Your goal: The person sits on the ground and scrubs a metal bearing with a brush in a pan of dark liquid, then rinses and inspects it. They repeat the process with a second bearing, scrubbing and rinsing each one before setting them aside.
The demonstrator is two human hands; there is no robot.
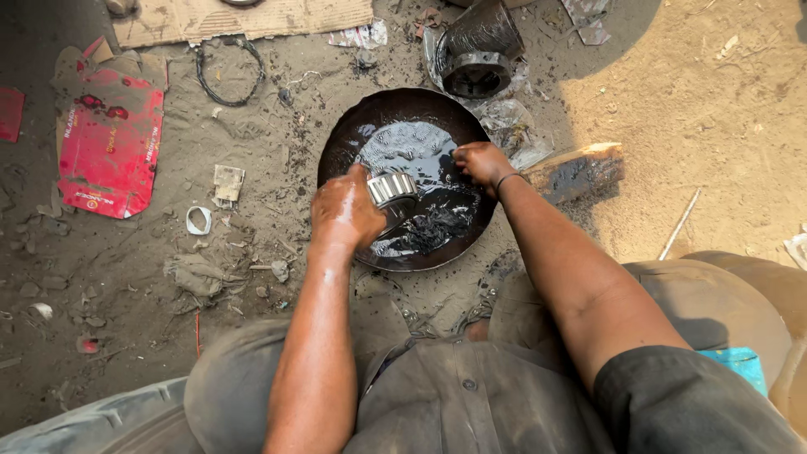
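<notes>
While the person crouches over the dirt ground (689,101), both forearms reach forward and down into a round dark pan (336,151) that sits on the ground ahead of the knees and holds black oily liquid. Left hand (345,212), wet and shiny, knuckles up, fingers wrapped around a silver metal bearing (392,188); the bearing is gripped at the hand's right edge, over the middle of the pan, just above the liquid. Right hand (482,162), thin band at the wrist, hangs over the pan's right side, fingers curled downward toward the liquid; whether they clutch anything cannot be told. Just beyond the pan's far rim, a black cone-shaped metal part (476,50) lies on crumpled clear plastic (504,118). To the pan's right, a dark-stained block of wood (580,168). Well to the left, a flattened red carton (109,139) with pale lettering lies face up, torn at its top edge. A sheet of brown cardboard (244,18) lies along the top edge of the view, a black rubber ring (229,71) just below it. Between carton and pan, a small white ring (199,220) and a pale scrap of card (228,182).
</notes>
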